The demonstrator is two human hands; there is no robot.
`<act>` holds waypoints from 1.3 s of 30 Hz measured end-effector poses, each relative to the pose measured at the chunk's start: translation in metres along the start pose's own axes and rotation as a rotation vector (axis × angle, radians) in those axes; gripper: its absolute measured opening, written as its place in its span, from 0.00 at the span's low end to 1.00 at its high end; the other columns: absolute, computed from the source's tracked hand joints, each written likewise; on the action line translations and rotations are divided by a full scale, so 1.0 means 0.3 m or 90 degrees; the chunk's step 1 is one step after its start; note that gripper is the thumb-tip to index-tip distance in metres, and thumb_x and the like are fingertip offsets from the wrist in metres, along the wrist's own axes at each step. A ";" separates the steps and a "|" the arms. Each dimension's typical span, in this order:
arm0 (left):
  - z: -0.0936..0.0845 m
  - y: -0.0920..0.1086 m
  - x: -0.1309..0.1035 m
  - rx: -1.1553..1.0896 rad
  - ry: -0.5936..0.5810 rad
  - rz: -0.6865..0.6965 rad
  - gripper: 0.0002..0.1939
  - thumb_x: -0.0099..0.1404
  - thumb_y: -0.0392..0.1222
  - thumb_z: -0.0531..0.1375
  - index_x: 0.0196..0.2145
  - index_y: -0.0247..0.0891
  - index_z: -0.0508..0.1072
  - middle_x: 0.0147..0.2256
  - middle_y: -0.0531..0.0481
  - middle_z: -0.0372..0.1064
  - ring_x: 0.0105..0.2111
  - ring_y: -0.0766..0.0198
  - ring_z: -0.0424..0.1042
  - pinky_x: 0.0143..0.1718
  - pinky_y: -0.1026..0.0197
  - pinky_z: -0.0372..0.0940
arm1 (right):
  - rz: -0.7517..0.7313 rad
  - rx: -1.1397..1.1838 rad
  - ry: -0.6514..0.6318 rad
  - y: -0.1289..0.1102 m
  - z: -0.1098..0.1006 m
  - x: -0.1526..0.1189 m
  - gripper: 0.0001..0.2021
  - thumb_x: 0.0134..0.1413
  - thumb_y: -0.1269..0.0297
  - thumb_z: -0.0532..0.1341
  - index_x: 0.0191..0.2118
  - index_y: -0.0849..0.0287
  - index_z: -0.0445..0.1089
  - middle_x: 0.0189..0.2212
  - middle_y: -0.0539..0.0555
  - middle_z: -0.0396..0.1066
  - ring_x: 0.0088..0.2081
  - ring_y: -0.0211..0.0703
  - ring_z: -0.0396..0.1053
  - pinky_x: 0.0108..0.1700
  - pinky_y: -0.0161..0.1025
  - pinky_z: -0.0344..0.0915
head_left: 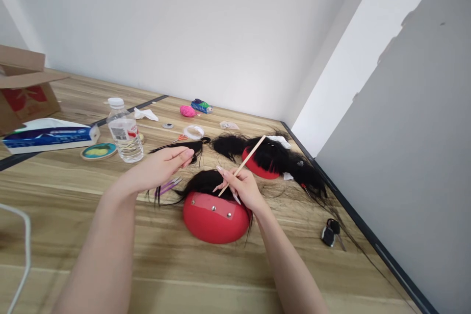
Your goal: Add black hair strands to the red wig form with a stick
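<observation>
In front of me rests a rounded red form, with black hair over its far side. A strip of translucent netting lies across it, held by three silver pins. My right hand is above the hair, closed around a thin wooden stick that slants up to the right; its lower end is near the netting. My left hand hovers left of the form, fingertips pressed together. What those fingers hold, if anything, is hidden. Purple-handled tweezers lie beneath it.
Behind, a second red form carries black hair. A water bottle, tissue pack, round painted piece and cardboard box stand left. Pink yarn and a clear tape roll lie farther back; keys lie right.
</observation>
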State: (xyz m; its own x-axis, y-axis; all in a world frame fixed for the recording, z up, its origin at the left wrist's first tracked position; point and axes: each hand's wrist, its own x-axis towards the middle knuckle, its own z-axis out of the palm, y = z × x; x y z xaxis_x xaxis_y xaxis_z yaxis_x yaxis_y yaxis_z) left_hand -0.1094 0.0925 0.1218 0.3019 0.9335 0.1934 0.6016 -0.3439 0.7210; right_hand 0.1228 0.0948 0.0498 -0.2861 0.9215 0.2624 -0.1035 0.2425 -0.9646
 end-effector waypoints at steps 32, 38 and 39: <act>-0.043 0.058 -0.027 -0.286 0.204 -0.067 0.24 0.55 0.63 0.59 0.18 0.43 0.59 0.20 0.55 0.48 0.20 0.64 0.46 0.22 0.61 0.45 | 0.005 0.163 -0.009 -0.028 0.018 -0.002 0.20 0.48 0.51 0.67 0.18 0.59 0.64 0.09 0.38 0.46 0.14 0.29 0.49 0.31 0.40 0.73; -0.055 0.005 -0.020 -0.341 0.230 -0.063 0.22 0.60 0.58 0.59 0.20 0.41 0.60 0.21 0.56 0.47 0.21 0.67 0.45 0.22 0.62 0.44 | 0.025 0.138 0.011 -0.006 0.006 0.001 0.19 0.48 0.50 0.67 0.20 0.59 0.67 0.09 0.39 0.48 0.15 0.32 0.56 0.31 0.38 0.72; -0.056 -0.003 -0.018 -0.349 0.237 -0.068 0.21 0.61 0.57 0.59 0.21 0.40 0.60 0.21 0.57 0.46 0.21 0.68 0.45 0.22 0.63 0.44 | 0.028 0.134 0.015 -0.003 0.004 0.002 0.19 0.48 0.49 0.67 0.21 0.59 0.67 0.09 0.40 0.49 0.16 0.32 0.58 0.30 0.37 0.71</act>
State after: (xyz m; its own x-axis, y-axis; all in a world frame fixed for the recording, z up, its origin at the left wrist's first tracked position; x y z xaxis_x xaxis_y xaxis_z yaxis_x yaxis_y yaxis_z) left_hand -0.1238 0.0894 0.1313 -0.0722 0.9662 0.2473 0.1210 -0.2377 0.9638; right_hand 0.1215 0.0947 0.0507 -0.2724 0.9372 0.2177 -0.2893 0.1361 -0.9475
